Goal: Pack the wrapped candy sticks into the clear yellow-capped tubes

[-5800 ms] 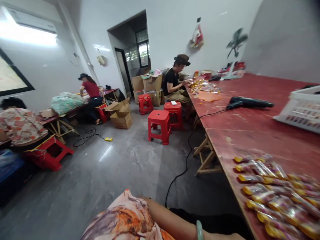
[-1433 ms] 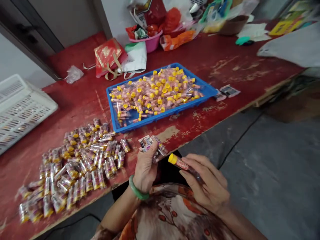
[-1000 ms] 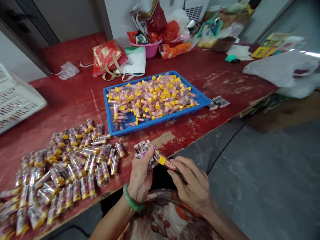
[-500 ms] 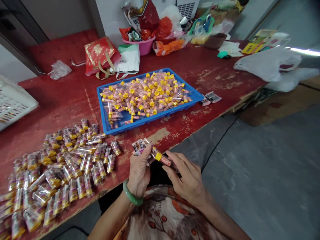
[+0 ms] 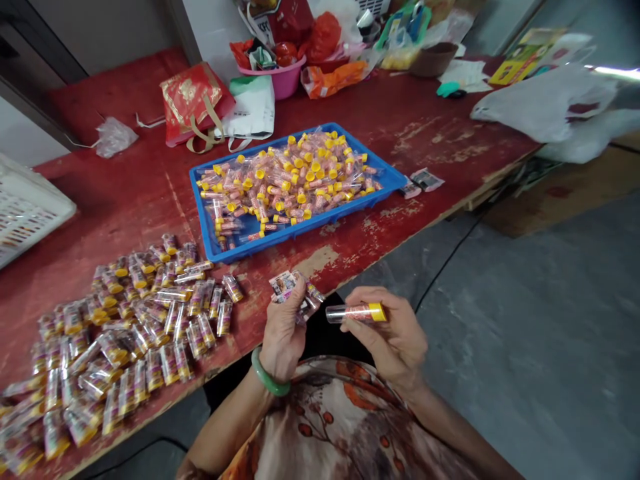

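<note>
In my right hand [image 5: 393, 333] I grip a clear plastic tube [image 5: 356, 313] with a yellow cap and pinkish pieces inside. It lies nearly level, its capped end toward my palm. My left hand [image 5: 285, 333], a green bangle at its wrist, is closed on small printed labels [image 5: 285, 287]; a bit of clear wrap shows beside its thumb. Beyond both hands sits a blue tray [image 5: 255, 248] heaped with similar yellow-capped tubes [image 5: 300, 177]. To the left, many wrapped tubes [image 5: 150, 313] with purple printed bands lie in a spread on the red table [image 5: 365, 243].
A white plastic basket [image 5: 30, 207] stands at the left edge. Behind the tray are a red gift bag [image 5: 193, 100], a white bag [image 5: 253, 113] and a pink basin [image 5: 287, 80]. Plastic bags [image 5: 540, 103] hang over the right edge. Label stacks [image 5: 425, 180] lie right of the tray.
The tube in my right hand has turned from slanting, near the left hand, to nearly level and apart from it. My right hand has shifted right and the left slightly right.
</note>
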A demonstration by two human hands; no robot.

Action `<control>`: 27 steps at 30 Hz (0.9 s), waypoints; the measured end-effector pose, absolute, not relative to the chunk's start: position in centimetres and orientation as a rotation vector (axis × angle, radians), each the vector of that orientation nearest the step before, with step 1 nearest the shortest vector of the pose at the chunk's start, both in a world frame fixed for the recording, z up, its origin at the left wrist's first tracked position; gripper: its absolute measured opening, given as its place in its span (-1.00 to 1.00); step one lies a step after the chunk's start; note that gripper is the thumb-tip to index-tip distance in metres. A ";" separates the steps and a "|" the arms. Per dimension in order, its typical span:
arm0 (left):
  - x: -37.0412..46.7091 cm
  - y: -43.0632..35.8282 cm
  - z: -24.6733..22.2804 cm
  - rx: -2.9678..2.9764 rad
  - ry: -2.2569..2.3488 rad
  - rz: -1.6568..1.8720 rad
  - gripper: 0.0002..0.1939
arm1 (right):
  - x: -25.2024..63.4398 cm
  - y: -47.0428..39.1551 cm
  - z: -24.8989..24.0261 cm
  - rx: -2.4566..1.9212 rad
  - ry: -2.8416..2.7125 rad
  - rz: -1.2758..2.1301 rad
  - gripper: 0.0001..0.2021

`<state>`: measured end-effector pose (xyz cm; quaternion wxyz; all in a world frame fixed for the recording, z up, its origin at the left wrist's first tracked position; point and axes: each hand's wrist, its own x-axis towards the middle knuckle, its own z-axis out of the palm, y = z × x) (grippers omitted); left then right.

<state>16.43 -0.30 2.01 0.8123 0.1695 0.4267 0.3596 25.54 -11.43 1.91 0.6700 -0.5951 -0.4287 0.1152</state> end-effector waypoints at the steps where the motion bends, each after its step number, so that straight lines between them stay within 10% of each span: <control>1: 16.4 -0.5 2.1 0.355 0.911 0.767 -0.63 | 25.4 -11.2 1.8 -1.332 -0.966 0.232 -0.76; 27: 14.7 -1.7 2.9 0.433 0.778 0.709 -0.71 | 24.2 -10.3 -1.2 -1.392 -1.263 -0.521 -0.53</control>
